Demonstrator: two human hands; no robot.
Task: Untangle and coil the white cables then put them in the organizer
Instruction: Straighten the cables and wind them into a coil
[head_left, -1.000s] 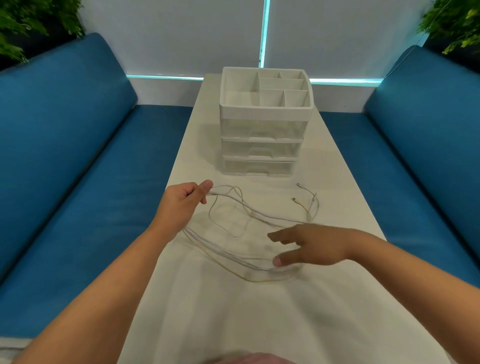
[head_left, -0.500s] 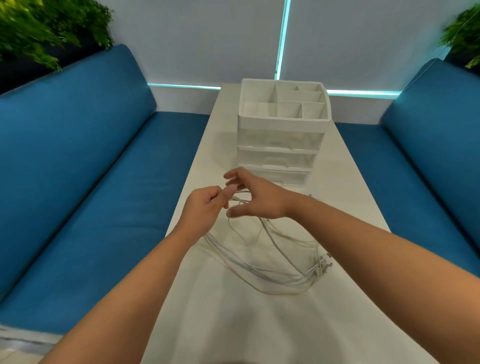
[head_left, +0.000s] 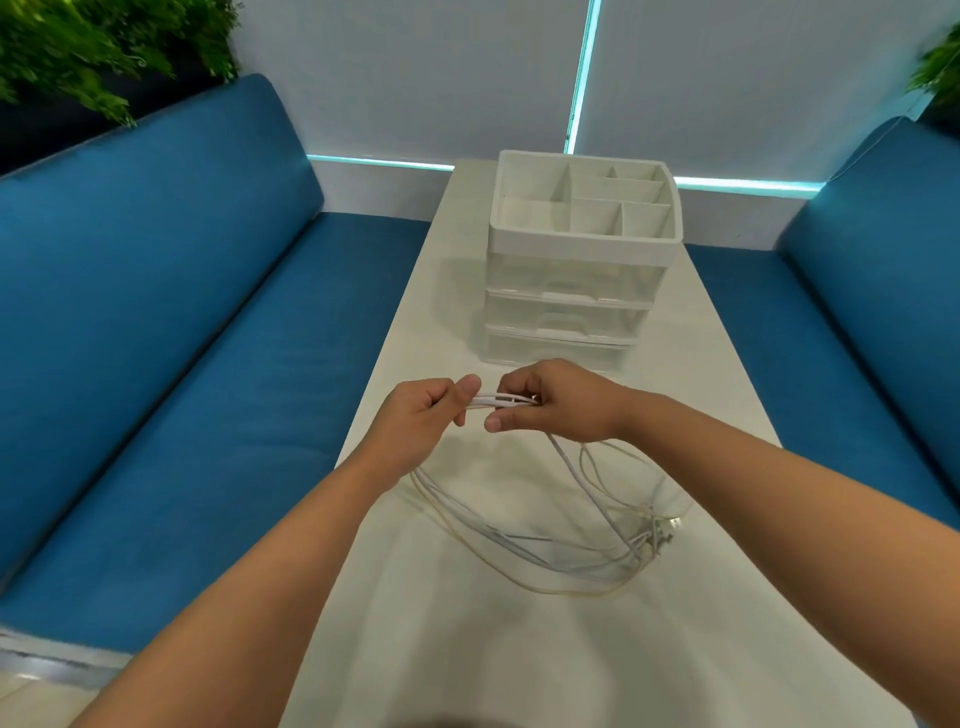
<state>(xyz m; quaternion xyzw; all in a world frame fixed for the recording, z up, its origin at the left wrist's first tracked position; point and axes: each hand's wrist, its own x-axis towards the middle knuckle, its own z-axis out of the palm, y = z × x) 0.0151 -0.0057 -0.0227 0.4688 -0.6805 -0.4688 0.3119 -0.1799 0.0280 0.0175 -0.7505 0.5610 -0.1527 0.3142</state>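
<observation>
Looking down from nearest me, I see the white cables (head_left: 550, 551) sagging in loose, crossed loops onto the tabletop (head_left: 519, 649), their plug ends bunched at the right. Above them my left hand (head_left: 415, 421) and right hand (head_left: 558, 400) meet, each grip pinching the same short run of strands between thumb and fingers. I judge this as the untangling step, barely begun: nothing is coiled. Next I'd need to draw the hands apart along one strand to free it from the others, without tightening the crossings. Farther off, the organizer (head_left: 582, 244) stands with its top compartments unfilled.
</observation>
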